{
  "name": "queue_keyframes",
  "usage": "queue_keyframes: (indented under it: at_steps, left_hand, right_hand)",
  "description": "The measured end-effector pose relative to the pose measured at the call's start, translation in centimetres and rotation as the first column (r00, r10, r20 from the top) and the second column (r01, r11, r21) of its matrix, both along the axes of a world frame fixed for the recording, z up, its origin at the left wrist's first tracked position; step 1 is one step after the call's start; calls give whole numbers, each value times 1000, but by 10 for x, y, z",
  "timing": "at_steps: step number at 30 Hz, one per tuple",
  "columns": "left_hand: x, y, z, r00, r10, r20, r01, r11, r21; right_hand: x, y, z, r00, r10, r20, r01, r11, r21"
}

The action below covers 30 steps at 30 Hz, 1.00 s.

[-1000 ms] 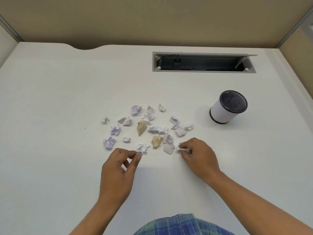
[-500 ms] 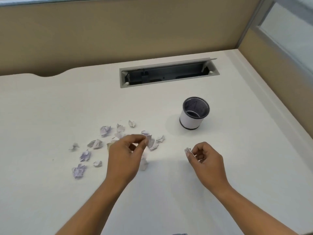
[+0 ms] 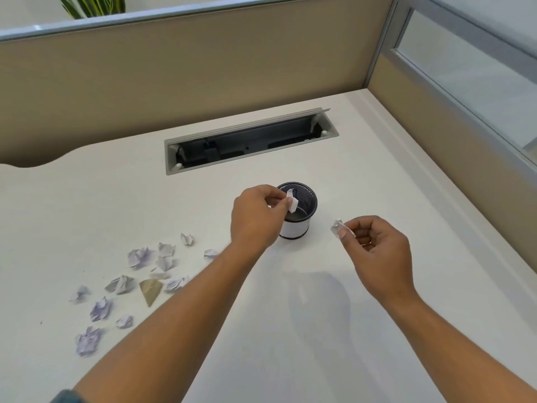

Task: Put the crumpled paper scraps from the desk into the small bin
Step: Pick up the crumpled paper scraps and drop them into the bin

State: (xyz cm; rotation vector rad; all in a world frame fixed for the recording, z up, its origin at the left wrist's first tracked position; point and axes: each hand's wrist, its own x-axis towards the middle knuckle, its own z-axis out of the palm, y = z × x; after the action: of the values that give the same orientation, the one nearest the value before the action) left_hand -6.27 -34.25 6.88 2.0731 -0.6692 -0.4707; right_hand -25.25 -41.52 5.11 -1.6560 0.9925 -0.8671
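The small bin (image 3: 305, 205), a black mesh cup with a white band, stands upright at mid-desk. My left hand (image 3: 257, 218) is over its left rim, pinching a white paper scrap (image 3: 292, 203) above the opening. My right hand (image 3: 377, 248) hovers to the right of the bin, fingertips shut on another small crumpled scrap (image 3: 337, 226). Several crumpled scraps (image 3: 139, 257) lie scattered on the desk at the left, white and pale purple, with one tan scrap (image 3: 150, 290) among them. My left forearm hides part of the pile.
A white desk (image 3: 319, 330) with an open grey cable tray slot (image 3: 250, 141) behind the bin. Beige partition walls close off the back and right; a glass panel (image 3: 470, 82) sits in the right wall. Plant leaves (image 3: 93, 5) show over the back partition.
Both hands have lifted from the pile, each with a scrap. My left hand has travelled right to the bin's rim; my right hand has moved to the bin's right. The view has tilted up.
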Motion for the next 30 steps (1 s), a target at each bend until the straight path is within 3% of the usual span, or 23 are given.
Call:
queue_keyframes:
  at_steps: [8, 18, 24, 30]
  left_hand:
    - [16, 7, 1, 997, 82, 15, -82, 997, 15]
    - [20, 84, -8, 990, 127, -54, -127, 992, -8]
    - [11, 154, -24, 972, 223, -68, -222, 975, 17]
    - [-7, 219, -52, 953, 299, 39, -302, 945, 127]
  right_hand:
    - [26, -24, 6, 999, 35, -18, -37, 995, -92]
    - [71, -47, 16, 968, 128, -214, -152, 983, -101]
    - [59, -19, 18, 973, 126, -191, -159, 973, -168]
    - [39, 51, -15, 923, 244, -296, -277, 958, -75]
